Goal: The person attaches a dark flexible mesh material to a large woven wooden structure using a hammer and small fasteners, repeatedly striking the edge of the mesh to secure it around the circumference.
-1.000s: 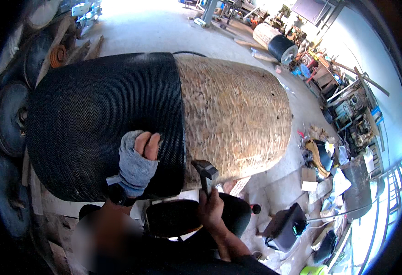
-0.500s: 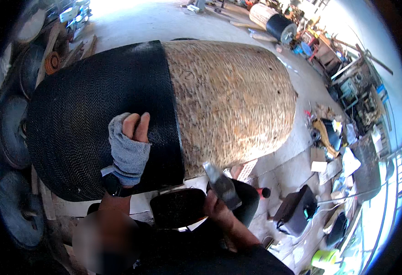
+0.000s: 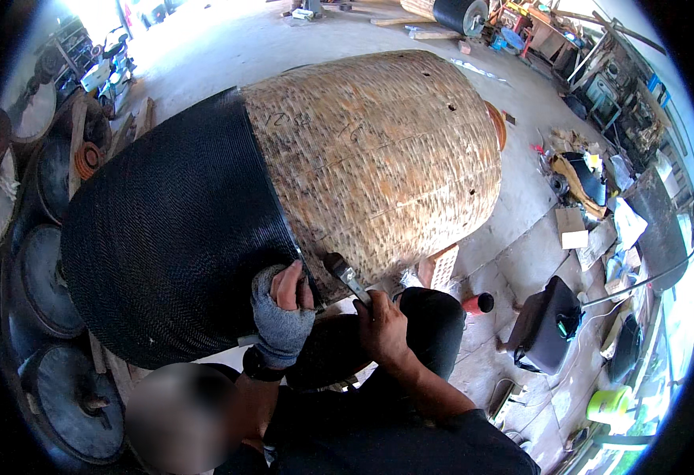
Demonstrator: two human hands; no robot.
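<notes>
In front of me lies a large barrel-shaped roller. A black ribbed covering (image 3: 165,222) wraps its left part; its right part is a bare brown, pitted surface (image 3: 387,150). My left hand (image 3: 285,309), in a grey glove with bare fingertips, is closed at the covering's edge near the roller's lower side. Something small and pale shows at the fingertips, too small to name. My right hand (image 3: 383,324) grips a hammer (image 3: 347,275), its dark-ended metal head close to the brown surface, just right of my left hand. The handle is mostly hidden by the hand.
Several heavy dark discs (image 3: 54,277) stand along the left. By my knee are a perforated block (image 3: 442,267) and a red can (image 3: 478,303). A dark bag (image 3: 541,336) and a lime-green bucket (image 3: 610,405) are at right. Another roller (image 3: 458,14) lies far back.
My left hand has moved right, from the middle of the black covering to its edge. The hammer has turned and come nearer that hand. The view has shifted; more marks show on the brown surface.
</notes>
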